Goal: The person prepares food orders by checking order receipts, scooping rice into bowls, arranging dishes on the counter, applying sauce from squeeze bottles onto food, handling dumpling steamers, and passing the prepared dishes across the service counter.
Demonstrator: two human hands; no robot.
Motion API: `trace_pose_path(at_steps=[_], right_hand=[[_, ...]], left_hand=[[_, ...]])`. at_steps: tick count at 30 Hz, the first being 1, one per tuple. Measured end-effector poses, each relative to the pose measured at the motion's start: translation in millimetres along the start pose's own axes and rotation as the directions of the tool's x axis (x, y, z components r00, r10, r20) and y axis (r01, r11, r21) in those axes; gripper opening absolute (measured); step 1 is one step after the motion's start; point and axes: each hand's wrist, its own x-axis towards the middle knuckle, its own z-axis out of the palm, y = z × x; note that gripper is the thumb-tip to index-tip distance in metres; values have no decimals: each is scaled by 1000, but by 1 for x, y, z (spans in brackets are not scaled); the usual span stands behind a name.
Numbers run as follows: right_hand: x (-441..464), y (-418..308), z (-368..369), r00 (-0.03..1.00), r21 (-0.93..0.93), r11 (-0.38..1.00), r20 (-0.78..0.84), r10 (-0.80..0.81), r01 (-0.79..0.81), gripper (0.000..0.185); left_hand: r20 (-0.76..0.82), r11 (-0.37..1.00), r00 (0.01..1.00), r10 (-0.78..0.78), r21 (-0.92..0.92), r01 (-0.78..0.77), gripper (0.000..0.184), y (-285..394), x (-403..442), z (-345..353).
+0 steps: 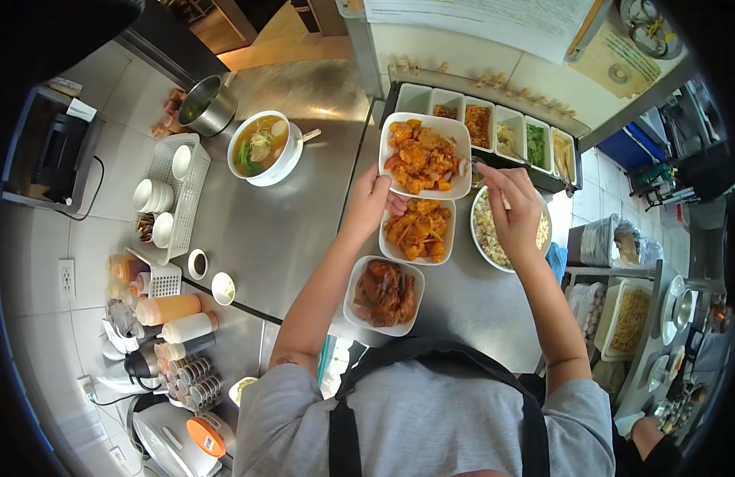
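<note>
My left hand grips the left edge of a square white bowl of orange, saucy fried pieces. The bowl is raised over a second white bowl of similar food and hides part of it. My right hand is closed in a pinch by the raised bowl's right edge. Something small and dark shows at its fingertips, too unclear to name. Below that hand stands a round bowl of fried rice, partly covered by the hand and wrist. Closer to my body is a white bowl of glazed brown meat.
A soup bowl with a spoon stands on the steel counter, near a metal pot. Topping containers line the back. Small sauce dishes, a white basket and squeeze bottles are left.
</note>
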Motion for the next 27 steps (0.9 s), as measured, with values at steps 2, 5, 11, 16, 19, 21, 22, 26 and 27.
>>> trace_pose_path(at_steps=[2, 5, 11, 16, 19, 21, 22, 26, 27], right_hand=[[2, -2, 7, 991, -58, 990, -21, -131, 130, 26], [11, 0, 5, 988, -94, 990, -106, -116, 106, 27], [42, 67, 14, 996, -272, 960, -73, 48, -66, 20], [31, 144, 44, 978, -514, 857, 165, 131, -28, 19], [32, 148, 50, 959, -557, 830, 245, 144, 17, 22], [35, 116, 54, 985, -592, 804, 167, 44, 64, 26], [37, 103, 58, 990, -555, 830, 138, 23, 58, 27], [23, 26, 91, 921, -49, 963, 283, 269, -266, 15], [18, -15, 101, 870, -61, 943, 371, 325, -327, 16]], left_hand=[[8, 1000, 1000, 3, -12, -2, 30, -2, 0, -7], [-1, 999, 1000, -9, -35, 9, 30, -9, -1, -18], [-21, 998, 998, -55, -24, 55, 34, -19, -19, -66], [-51, 998, 997, -63, 18, 64, 34, -52, -37, -133], [-66, 996, 994, -90, 16, 91, 35, -68, -47, -167], [-73, 994, 992, -108, 14, 109, 34, -73, -50, -188], [-73, 993, 991, -116, 19, 117, 33, -76, -51, -198], [-21, 983, 986, -166, 69, 167, 34, -88, -41, -233], [-14, 981, 982, -189, 51, 190, 36, -93, -39, -239]])
